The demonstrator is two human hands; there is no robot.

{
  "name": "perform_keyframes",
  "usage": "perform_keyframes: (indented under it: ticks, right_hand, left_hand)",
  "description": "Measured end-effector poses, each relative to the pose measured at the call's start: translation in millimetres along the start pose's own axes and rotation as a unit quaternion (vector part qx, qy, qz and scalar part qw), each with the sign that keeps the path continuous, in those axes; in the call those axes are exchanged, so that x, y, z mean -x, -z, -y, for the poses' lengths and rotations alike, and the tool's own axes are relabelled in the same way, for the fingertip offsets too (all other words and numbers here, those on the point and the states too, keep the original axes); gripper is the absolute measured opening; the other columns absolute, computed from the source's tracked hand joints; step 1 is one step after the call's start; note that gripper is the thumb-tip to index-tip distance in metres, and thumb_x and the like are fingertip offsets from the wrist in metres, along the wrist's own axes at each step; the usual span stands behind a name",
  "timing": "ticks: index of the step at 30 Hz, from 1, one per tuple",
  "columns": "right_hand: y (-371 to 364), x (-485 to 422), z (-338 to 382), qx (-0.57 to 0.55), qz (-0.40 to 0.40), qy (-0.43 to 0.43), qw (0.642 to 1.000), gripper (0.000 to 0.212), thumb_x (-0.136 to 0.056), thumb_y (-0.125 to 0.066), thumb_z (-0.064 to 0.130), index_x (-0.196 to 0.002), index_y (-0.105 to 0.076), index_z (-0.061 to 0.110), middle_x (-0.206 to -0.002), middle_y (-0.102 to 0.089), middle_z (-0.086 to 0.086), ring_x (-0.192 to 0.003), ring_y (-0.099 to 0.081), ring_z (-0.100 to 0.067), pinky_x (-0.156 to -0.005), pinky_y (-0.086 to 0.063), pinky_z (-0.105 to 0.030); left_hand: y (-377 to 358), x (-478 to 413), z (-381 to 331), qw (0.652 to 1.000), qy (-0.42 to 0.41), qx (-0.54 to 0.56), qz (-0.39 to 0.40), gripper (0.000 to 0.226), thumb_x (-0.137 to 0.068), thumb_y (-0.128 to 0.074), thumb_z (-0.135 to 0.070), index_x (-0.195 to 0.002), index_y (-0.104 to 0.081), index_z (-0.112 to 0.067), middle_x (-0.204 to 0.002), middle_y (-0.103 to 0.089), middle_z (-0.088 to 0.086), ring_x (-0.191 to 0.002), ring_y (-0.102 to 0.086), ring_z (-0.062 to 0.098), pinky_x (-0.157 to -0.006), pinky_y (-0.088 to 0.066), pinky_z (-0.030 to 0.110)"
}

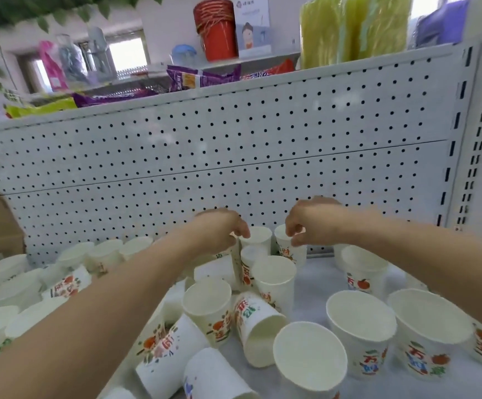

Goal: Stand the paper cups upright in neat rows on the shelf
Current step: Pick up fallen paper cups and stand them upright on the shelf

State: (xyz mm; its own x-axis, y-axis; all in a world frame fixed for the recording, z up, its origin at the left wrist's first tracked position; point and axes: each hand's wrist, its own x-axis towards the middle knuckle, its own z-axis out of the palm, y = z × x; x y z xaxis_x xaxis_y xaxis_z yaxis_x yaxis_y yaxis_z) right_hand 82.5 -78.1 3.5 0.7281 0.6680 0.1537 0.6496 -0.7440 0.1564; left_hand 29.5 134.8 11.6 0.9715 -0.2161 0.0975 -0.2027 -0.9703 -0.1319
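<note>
Paper cups [360, 321] crowd the white shelf [314, 286], many upright at 3 and 9 o'clock and several tipped on their sides at 6 o'clock, among them a lying cup [258, 326] with its mouth facing the viewer. At the shelf's 12 o'clock edge, close to the pegboard back [234, 156], the left hand [219, 230] curls its fingers around the rim of a tilted cup [236, 260]. Just beside it, the right hand [310, 221] pinches the rim of an upright cup [287, 250] between thumb and fingertips.
</note>
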Motion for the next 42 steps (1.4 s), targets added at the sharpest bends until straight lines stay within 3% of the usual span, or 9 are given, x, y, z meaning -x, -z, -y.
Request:
perform_keyframes:
  ticks: [4, 10, 14, 17, 21, 24, 30, 35, 42]
  right_hand:
    - [-9, -10, 4, 0.03, 0.028, -0.016, 0.999, 0.018, -0.09, -0.061, 0.038, -0.101, -0.065, 0.025, -0.099, -0.065, 0.003, -0.089, -0.058, -0.02, -0.069, -0.043, -0.027]
    - [-12, -7, 4, 0.055, 0.026, -0.025, 0.998, 0.013, -0.093, -0.057, 0.034, -0.093, -0.064, 0.023, -0.092, -0.064, 0.002, -0.086, -0.056, -0.02, -0.065, -0.039, -0.026]
    - [-1, 6, 5, 0.04, -0.003, -0.039, 0.998, 0.027, -0.09, -0.059, 0.044, -0.112, -0.063, 0.03, -0.107, -0.06, 0.005, -0.088, -0.048, -0.013, -0.075, -0.042, -0.026]
    - [13, 20, 16, -0.05, -0.043, -0.018, 0.998, 0.039, -0.087, -0.055, 0.057, -0.117, -0.062, 0.033, -0.106, -0.06, 0.013, -0.091, -0.051, -0.006, -0.078, -0.044, -0.026]
    - [24, 36, 46, -0.17, 0.051, 0.015, 0.984, 0.057, -0.078, -0.06, 0.067, -0.125, -0.055, 0.036, -0.109, -0.055, 0.018, -0.098, -0.055, -0.003, -0.084, -0.047, -0.027]
    - [18, 35, 60, -0.138, 0.08, 0.024, 0.987, 0.065, -0.078, -0.063, 0.062, -0.134, -0.047, 0.034, -0.109, -0.05, 0.016, -0.097, -0.05, -0.005, -0.08, -0.041, -0.026]
    - [18, 49, 52, -0.127, 0.087, -0.008, 0.988, 0.055, -0.08, -0.064, 0.042, -0.131, -0.048, 0.029, -0.103, -0.054, 0.014, -0.093, -0.053, -0.01, -0.066, -0.042, -0.02]
    - [20, 58, 31, -0.142, 0.109, -0.061, 0.982, 0.059, -0.081, -0.064, 0.031, -0.135, -0.042, 0.031, -0.111, -0.05, 0.015, -0.1, -0.052, -0.009, -0.082, -0.046, -0.025]
    - [15, 60, 19, -0.156, 0.109, -0.067, 0.979, 0.063, -0.079, -0.067, 0.027, -0.136, -0.04, 0.036, -0.126, -0.047, 0.016, -0.115, -0.05, -0.011, -0.097, -0.047, -0.033]
  left_hand:
    - [-12, -18, 9, 0.999, -0.031, -0.018, 0.015, 0.022, -0.092, -0.062, -0.027, -0.112, -0.068, -0.033, -0.119, -0.064, -0.012, -0.105, -0.059, 0.014, -0.087, -0.05, 0.032]
    - [-21, -24, 0, 0.998, -0.069, -0.007, -0.013, 0.021, -0.092, -0.059, -0.026, -0.109, -0.071, -0.033, -0.111, -0.067, -0.011, -0.098, -0.06, 0.017, -0.08, -0.05, 0.03]
    - [-18, -17, 3, 0.997, -0.058, 0.032, -0.029, 0.027, -0.093, -0.06, -0.027, -0.118, -0.064, -0.034, -0.122, -0.06, -0.01, -0.107, -0.057, 0.017, -0.087, -0.049, 0.032]
    - [-15, -3, 9, 0.984, -0.056, 0.122, -0.115, 0.024, -0.093, -0.056, -0.023, -0.115, -0.064, -0.029, -0.108, -0.065, -0.011, -0.094, -0.06, 0.009, -0.085, -0.053, 0.033]
    - [-10, 16, 0, 0.982, -0.086, 0.168, -0.004, 0.043, -0.082, -0.072, -0.034, -0.122, -0.057, -0.027, -0.112, -0.058, -0.013, -0.096, -0.058, 0.006, -0.085, -0.05, 0.025]
    - [-13, 14, -6, 0.983, -0.1, 0.147, 0.035, 0.054, -0.075, -0.078, -0.035, -0.123, -0.054, -0.031, -0.12, -0.054, -0.014, -0.104, -0.054, 0.007, -0.087, -0.047, 0.026]
    - [-19, 10, -14, 0.981, -0.098, 0.163, 0.03, 0.057, -0.076, -0.076, -0.04, -0.127, -0.052, -0.031, -0.124, -0.056, -0.013, -0.105, -0.054, 0.009, -0.09, -0.046, 0.028]
    - [-22, 11, -26, 0.985, -0.09, 0.147, 0.003, 0.054, -0.077, -0.073, -0.047, -0.124, -0.052, -0.03, -0.116, -0.055, -0.008, -0.093, -0.054, 0.01, -0.076, -0.045, 0.023]
    - [-15, 20, -30, 0.98, -0.114, 0.16, -0.043, 0.05, -0.083, -0.066, -0.038, -0.13, -0.051, -0.035, -0.125, -0.052, -0.01, -0.108, -0.05, 0.008, -0.091, -0.044, 0.028]
